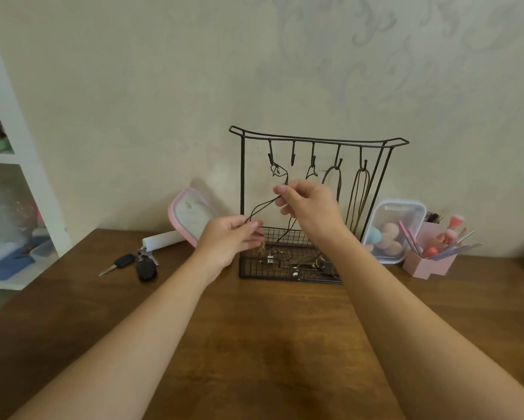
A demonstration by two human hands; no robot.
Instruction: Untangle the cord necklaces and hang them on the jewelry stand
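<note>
A black wire jewelry stand (315, 140) stands against the wall, with several hooks under its top bar and a mesh basket at its base. A dark cord necklace (262, 206) hangs from the leftmost hook with a knot near the top. My right hand (309, 207) pinches this cord just below the knot. Lower and to the left, my left hand (233, 237) pinches the same cord. Two brown cord necklaces (357, 195) hang from the right-hand hooks. My right hand partly hides the middle cords.
Car keys (133, 263) and a white roll lie left of the stand. A pink-rimmed lid (188, 216) leans on the wall. Right of the stand are a clear box of makeup sponges (391, 231) and a pink brush holder (430, 259). White shelves stand at far left.
</note>
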